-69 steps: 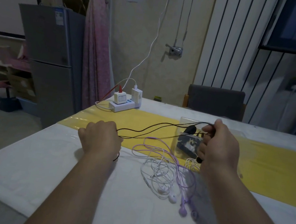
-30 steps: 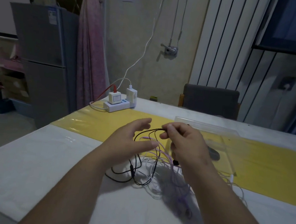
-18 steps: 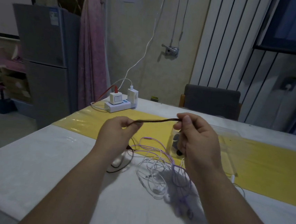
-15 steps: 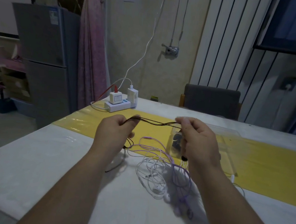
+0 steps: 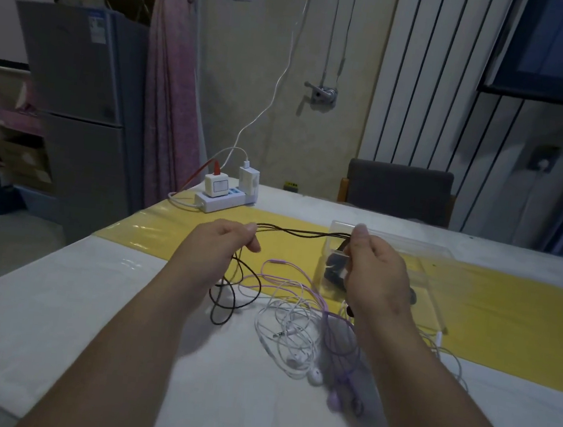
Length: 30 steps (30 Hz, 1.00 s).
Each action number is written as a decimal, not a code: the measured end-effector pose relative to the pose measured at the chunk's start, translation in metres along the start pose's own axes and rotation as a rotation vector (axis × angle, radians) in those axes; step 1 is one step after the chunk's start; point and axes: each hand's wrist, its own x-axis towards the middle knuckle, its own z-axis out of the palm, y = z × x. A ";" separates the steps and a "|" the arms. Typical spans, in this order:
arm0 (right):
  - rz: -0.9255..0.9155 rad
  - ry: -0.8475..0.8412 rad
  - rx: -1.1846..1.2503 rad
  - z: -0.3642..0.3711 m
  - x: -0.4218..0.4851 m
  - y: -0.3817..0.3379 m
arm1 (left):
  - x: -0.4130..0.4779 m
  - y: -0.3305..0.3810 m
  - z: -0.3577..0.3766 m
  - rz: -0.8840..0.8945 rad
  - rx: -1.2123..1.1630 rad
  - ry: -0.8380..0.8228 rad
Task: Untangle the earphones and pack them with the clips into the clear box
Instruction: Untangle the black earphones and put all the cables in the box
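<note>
Left grip [image 5: 214,251] pinched, right grip [image 5: 376,272] pinched, held apart

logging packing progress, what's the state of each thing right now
left hand, pinching the black cable
right hand, pinching the same cable
black earphones, stretched between both hands, rest looped on the table
white earphones, tangled with the purple, on table
purple earphones, tangled, on table
clear box, holding dark items
power strip, two chargers plugged in
</note>
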 end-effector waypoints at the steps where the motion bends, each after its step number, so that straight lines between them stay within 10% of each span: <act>1: 0.007 -0.016 -0.014 0.000 0.001 0.002 | 0.000 -0.001 0.000 -0.001 -0.022 0.012; 24: -0.035 -0.635 -0.128 0.012 -0.030 -0.009 | 0.001 0.010 0.001 0.002 -0.734 0.034; 30: -0.116 -0.451 -0.348 0.019 -0.028 -0.002 | 0.003 0.009 0.004 -0.005 -0.766 0.041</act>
